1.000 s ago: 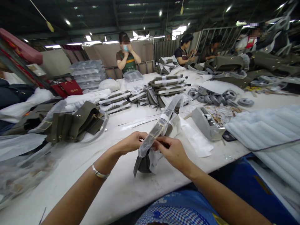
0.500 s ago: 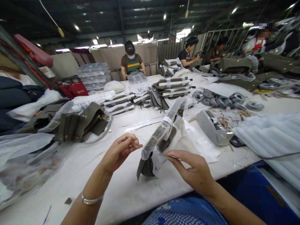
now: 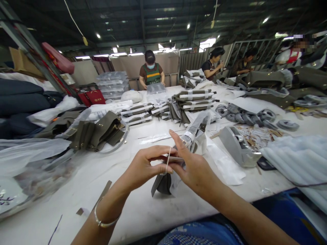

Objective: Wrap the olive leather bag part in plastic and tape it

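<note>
My left hand [image 3: 143, 166] has a thin white rubber band [image 3: 168, 160] stretched between its thumb and fingertips. Facing it, my right hand [image 3: 192, 166] pinches a flat grey piece [image 3: 176, 159], its index finger raised. The piece's end reaches the band; whether it passes through the loop I cannot tell. Just behind the hands lies an olive bag [image 3: 161, 185] with a plastic-wrapped strap [image 3: 194, 131], largely covered by my fingers.
More olive bags [image 3: 102, 132] lie at left, beside clear plastic bags [image 3: 38, 156]. Stacked wrapped pieces [image 3: 195, 100] stand ahead. Rolled straps [image 3: 245, 117], a tape dispenser [image 3: 233, 144] and white foam sheets [image 3: 296, 149] are at right. A co-worker [image 3: 152, 71] stands across the table.
My hands have come together in front of the bag. The rubber band now shows stretched over my left fingers, and the flat piece is raised to it. The view has shifted slightly left.
</note>
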`<state>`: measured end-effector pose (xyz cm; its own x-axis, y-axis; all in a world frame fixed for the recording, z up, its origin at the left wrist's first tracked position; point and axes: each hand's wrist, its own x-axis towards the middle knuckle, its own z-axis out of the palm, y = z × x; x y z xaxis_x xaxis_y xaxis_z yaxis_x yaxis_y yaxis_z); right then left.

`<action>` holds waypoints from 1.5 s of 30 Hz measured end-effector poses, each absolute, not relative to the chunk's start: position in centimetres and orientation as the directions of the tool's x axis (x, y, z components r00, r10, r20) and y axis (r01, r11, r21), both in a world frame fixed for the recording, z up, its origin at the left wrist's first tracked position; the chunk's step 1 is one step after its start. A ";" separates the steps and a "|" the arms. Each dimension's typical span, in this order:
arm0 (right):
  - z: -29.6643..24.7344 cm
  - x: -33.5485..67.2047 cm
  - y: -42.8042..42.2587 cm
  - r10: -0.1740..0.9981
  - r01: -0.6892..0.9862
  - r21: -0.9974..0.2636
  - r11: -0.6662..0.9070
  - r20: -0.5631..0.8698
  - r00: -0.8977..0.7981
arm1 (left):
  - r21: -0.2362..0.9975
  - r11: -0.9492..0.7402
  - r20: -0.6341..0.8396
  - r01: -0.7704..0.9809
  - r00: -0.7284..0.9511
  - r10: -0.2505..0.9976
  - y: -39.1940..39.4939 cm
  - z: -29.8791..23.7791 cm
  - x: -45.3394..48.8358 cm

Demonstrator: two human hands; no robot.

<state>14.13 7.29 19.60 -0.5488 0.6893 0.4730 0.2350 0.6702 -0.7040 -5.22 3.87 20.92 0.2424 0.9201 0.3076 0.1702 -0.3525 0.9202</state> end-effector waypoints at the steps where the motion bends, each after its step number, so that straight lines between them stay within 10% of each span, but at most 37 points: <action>1: 19.7 14.1 7.2 0.683 0.239 -0.694 0.679 0.478 -0.552 | 0.874 -0.397 0.340 0.280 0.231 0.912 3.5 21.4 -4.8; 15: 17.7 14.5 6.9 0.716 0.034 -0.748 0.663 0.620 -0.322 | 0.567 -0.477 0.610 0.672 0.047 0.791 1.2 17.7 -1.8; 23: 16.6 14.6 6.2 0.858 -0.187 -0.883 0.430 0.464 -0.219 | 0.663 -0.448 0.661 0.600 -0.189 0.726 -0.4 16.2 -1.3; 28: 17.1 15.3 7.3 0.701 0.039 -0.737 0.675 0.624 -0.346 | 0.750 -0.429 0.621 0.503 -0.312 0.719 -1.9 16.1 -1.7; 40: 16.3 14.3 9.5 0.450 0.154 -0.429 0.890 0.773 -0.447 | 0.303 -0.703 0.668 0.643 0.383 0.638 -6.3 13.4 -0.2; 45: 16.2 14.6 9.1 0.426 0.171 -0.391 0.904 0.804 -0.414 | 0.565 -0.595 0.629 0.571 0.168 0.759 -5.2 10.7 -1.9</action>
